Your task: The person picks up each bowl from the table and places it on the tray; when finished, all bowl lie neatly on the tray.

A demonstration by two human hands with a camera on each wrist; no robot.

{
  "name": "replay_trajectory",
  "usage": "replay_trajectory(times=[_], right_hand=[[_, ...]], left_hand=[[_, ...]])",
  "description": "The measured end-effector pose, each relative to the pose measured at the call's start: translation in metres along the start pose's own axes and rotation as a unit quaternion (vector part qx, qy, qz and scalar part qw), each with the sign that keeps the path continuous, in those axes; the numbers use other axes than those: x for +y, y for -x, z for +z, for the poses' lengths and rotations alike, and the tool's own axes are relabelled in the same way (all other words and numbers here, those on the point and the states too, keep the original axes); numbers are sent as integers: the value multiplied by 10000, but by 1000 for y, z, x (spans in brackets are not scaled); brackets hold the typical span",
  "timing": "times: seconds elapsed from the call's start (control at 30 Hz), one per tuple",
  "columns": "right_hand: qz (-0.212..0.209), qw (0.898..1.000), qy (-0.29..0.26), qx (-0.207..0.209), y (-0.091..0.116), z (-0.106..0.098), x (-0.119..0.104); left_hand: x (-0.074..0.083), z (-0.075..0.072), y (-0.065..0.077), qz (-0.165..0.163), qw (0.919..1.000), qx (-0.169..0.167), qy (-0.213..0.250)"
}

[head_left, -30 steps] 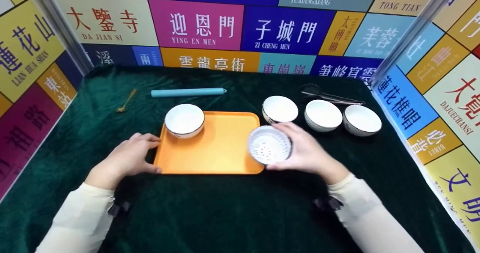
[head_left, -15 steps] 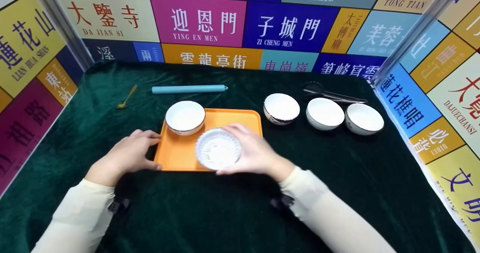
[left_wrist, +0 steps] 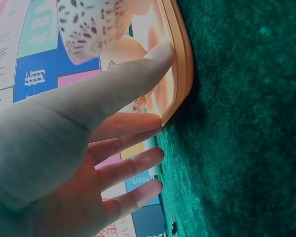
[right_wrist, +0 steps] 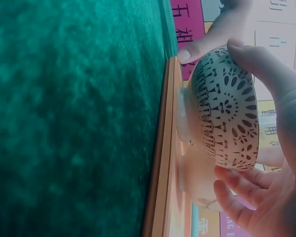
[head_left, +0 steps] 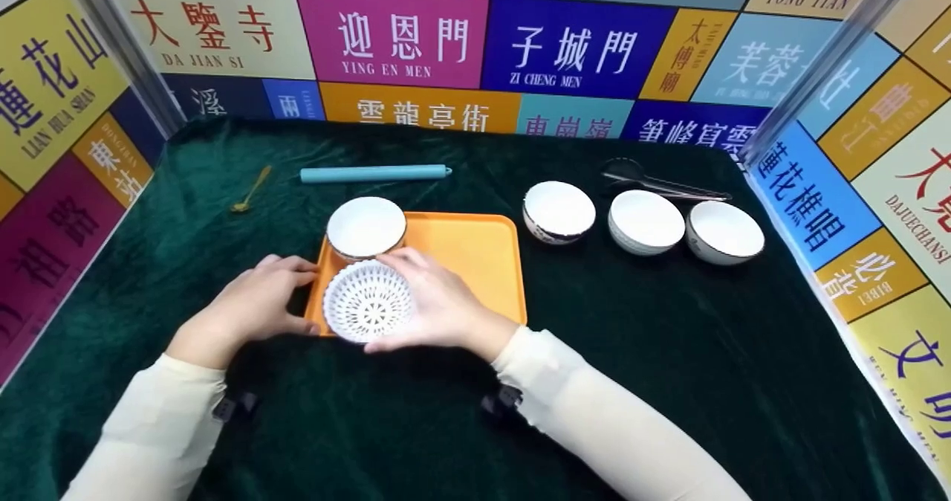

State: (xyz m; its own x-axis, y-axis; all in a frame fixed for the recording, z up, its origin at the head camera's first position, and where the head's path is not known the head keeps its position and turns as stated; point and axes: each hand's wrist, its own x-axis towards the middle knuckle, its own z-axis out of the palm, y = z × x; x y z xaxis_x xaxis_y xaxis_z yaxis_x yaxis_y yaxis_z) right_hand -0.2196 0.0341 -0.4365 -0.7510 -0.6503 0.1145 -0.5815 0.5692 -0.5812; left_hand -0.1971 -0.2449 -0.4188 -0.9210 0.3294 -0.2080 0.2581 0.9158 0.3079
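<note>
My right hand (head_left: 438, 308) grips a white bowl (head_left: 365, 304) with a dark petal pattern, thumb and fingers on opposite sides of its rim. In the right wrist view the patterned bowl (right_wrist: 222, 108) is close over the orange tray (right_wrist: 163, 148), near its front left corner. Behind it on the tray (head_left: 475, 263) stands another white bowl (head_left: 365, 226) with a dark rim, partly overlapped by my right fingers. My left hand (head_left: 249, 304) is at the tray's left edge; in the left wrist view its thumb (left_wrist: 158, 59) touches the rim and its fingers (left_wrist: 133, 160) are extended.
Right of the tray stand three bowls in a row: a dark-rimmed bowl (head_left: 559, 211), a white bowl (head_left: 646, 222) and another dark-rimmed bowl (head_left: 724, 232). Behind them lies a dark ladle (head_left: 661, 183). A blue stick (head_left: 375, 175) and a small golden spoon (head_left: 252, 190) lie at the back left.
My right hand has carried the patterned bowl leftward from the tray's right edge to its front left corner. My left hand has stayed at the tray's left edge.
</note>
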Motion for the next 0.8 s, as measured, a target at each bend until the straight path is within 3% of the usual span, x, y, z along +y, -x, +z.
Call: replay_trajectory(times=[0.5,0.8], right_hand=[[206,9989,429,9,-5,13,-3],[148,9994,238,-196,3,7,4]], left_hand=[[-1,1,-1,-26,9999,48,-86],[-1,3,-2,-43,10000,19,-86]])
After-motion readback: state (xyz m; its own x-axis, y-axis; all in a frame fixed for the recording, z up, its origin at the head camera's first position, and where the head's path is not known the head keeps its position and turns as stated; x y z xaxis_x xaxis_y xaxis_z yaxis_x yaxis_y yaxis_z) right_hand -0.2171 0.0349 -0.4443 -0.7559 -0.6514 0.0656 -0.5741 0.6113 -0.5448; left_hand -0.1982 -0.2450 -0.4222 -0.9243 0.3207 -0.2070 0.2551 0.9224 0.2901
